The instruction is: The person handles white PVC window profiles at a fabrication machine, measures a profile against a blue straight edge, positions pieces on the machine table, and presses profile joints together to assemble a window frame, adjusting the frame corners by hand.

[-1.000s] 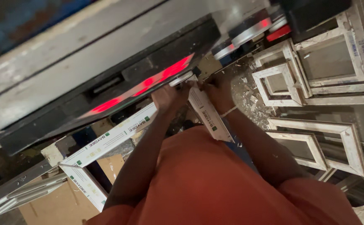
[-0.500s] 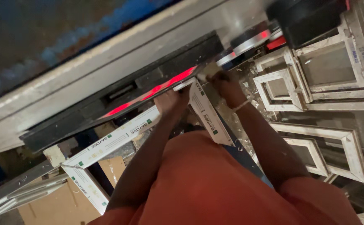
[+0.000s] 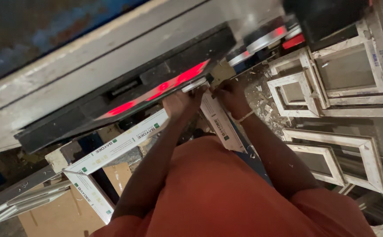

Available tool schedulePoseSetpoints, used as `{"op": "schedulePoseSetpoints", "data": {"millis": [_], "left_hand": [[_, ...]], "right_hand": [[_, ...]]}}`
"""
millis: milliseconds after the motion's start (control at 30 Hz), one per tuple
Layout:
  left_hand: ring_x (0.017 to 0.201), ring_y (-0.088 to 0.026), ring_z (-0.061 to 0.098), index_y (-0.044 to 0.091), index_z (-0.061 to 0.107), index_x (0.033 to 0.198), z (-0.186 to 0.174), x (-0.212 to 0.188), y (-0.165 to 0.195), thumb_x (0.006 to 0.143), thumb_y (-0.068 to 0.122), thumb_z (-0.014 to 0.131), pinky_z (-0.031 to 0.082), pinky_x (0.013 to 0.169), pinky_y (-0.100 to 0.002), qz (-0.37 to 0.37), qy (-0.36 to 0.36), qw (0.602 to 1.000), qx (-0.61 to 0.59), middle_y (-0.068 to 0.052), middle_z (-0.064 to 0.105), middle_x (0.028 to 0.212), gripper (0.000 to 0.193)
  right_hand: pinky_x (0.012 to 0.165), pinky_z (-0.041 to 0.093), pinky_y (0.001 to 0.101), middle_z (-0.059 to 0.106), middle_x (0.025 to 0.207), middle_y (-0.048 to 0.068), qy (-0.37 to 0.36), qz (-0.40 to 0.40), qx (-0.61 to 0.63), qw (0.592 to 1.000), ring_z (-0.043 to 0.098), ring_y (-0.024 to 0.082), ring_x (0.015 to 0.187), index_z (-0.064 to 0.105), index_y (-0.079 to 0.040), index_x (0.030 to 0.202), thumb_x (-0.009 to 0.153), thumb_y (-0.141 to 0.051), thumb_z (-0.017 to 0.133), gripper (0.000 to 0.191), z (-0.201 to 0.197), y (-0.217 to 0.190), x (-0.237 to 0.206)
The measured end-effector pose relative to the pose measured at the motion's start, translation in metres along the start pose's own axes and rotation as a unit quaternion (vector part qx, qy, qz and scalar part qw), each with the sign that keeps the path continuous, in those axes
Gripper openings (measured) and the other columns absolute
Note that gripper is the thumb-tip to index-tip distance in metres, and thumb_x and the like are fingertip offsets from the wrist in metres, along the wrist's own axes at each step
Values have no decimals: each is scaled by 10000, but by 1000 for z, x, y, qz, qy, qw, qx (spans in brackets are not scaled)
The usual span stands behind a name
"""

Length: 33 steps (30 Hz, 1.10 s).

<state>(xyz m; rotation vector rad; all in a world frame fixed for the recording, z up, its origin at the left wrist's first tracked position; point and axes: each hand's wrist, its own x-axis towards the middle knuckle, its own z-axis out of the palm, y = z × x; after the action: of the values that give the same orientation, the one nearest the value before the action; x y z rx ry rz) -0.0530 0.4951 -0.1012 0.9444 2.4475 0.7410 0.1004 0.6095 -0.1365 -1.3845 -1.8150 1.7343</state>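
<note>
Fingers point(image 3: 187, 98) stay clamped on white profile point(image 3: 220, 123); view shifted.

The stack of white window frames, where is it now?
In the head view, the stack of white window frames lies on the right, just beyond the right hand, on the debris-strewn floor.

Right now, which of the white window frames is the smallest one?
The smallest is the little square white frame lying nearest the right hand. The other frames around it, further right and below, are clearly bigger.
</note>
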Motion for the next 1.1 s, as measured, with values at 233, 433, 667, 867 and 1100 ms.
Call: {"op": "schedulePoseSetpoints", "data": {"millis": [233, 433, 667, 867, 1100], "left_hand": [[617, -401, 639, 47, 704, 936, 21, 0, -16, 850, 456, 821, 486, 544, -554, 155, 237, 957, 57, -158, 680, 728, 434], [861, -325, 755, 178, 712, 1134, 7, 0, -13, 860, 576, 638, 548, 774, -496, -52, -134, 990, -13, -109, 784, 852, 489], [1041, -382, 696, 148, 702, 1243, 11, 14, -57, 1039, 548, 507, 530, 911, -471, 41, -306, 951, -23, -199, 723, 1103, 489], [919, -371, 713, 201, 650, 1349, 9, 6, -64, 968, 307, 586, 552, 773, -499, 189, -113, 973, -65, -173, 730, 1006, 400], [878, -368, 714, 222, 714, 1208, -3, -4, -46, 953, 289, 660, 551, 757, -526, 213, 23, 977, -23, -135, 744, 947, 269]], "right_hand": [[638, 505, 318, 721, 836, 105, 54, -44, 36, 997, 628, 157, 739, 709, 2, 912, 911, -176, 760, 185, -6, -11, 28], [717, 523, 270, 737, 983, 77, 61, -131, 93, 985, 669, 134, 860, 658, -13, 1052, 1029, -267, 645, 255, -32, -1, 22], [790, 483, 290, 692, 1105, 92, -7, -211, 65, 975, 609, 121, 952, 614, -39, 969, 983, -15, 571, 51, -25, -5, -22], [566, 466, 290, 665, 873, 111, 80, -279, -129, 948, 571, 122, 648, 721, -12, 1082, 963, -38, 684, 127, -1, -20, -58], [587, 462, 325, 625, 772, 105, 7, -275, -188, 943, 567, 187, 606, 730, -40, 1016, 995, -94, 724, 58, -17, -13, -40]]}}
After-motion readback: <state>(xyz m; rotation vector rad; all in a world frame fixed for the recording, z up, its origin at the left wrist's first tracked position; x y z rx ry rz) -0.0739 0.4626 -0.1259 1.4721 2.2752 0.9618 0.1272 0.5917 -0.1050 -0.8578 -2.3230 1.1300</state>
